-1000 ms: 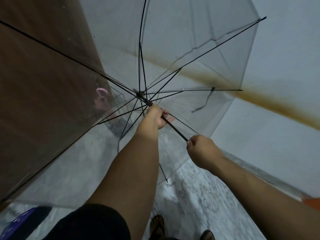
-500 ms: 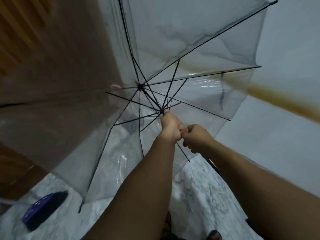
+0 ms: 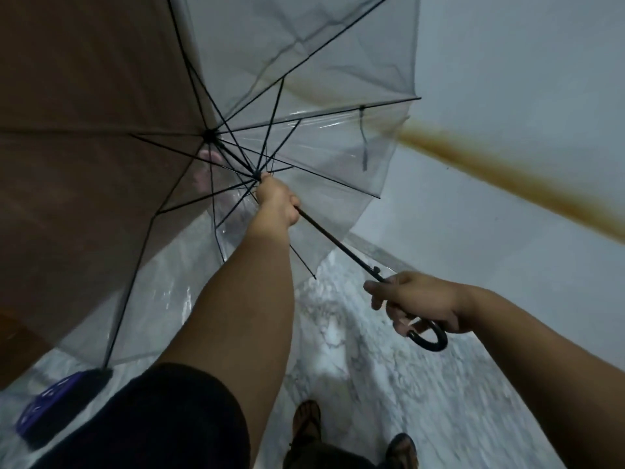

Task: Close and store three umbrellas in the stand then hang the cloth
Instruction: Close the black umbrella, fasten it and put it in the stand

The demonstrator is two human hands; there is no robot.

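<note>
Clear plastic made the umbrella (image 3: pixel 304 62) that I saw in front of me. It was open, with thin black ribs spreading out from a black hub. Its top pointed away from me, up and to the left.

My left hand (image 3: pixel 277 204) was closed tight around the black shaft (image 3: pixel 334 243), right up by the ring where the short ribs meet. The fingers were curled all the way round, so I could not see the palm. My right hand (image 3: pixel 422 306) was lower down and nearer to me. It held the black curved handle (image 3: pixel 429 340) at the end of the shaft. That hand was only partly closed. The pointing finger stuck out along the shaft, near a small black knob there. The other fingers were bent loosely round the grip, and the hook of the handle poked out under the hand. The two hands were well apart, with bare shaft between them.

Through the plastic I saw a brown door (image 3: pixel 84 147) on the left and something pink, too blurry to tell. A grey wall (image 3: pixel 507 231) with a brown stain stood on the right. The floor (image 3: pixel 372 350) was white and grey marble. A dark blue thing (image 3: pixel 54 407) lay on it at the bottom left. My feet in sandals (image 3: pixel 307 424) showed at the bottom.
</note>
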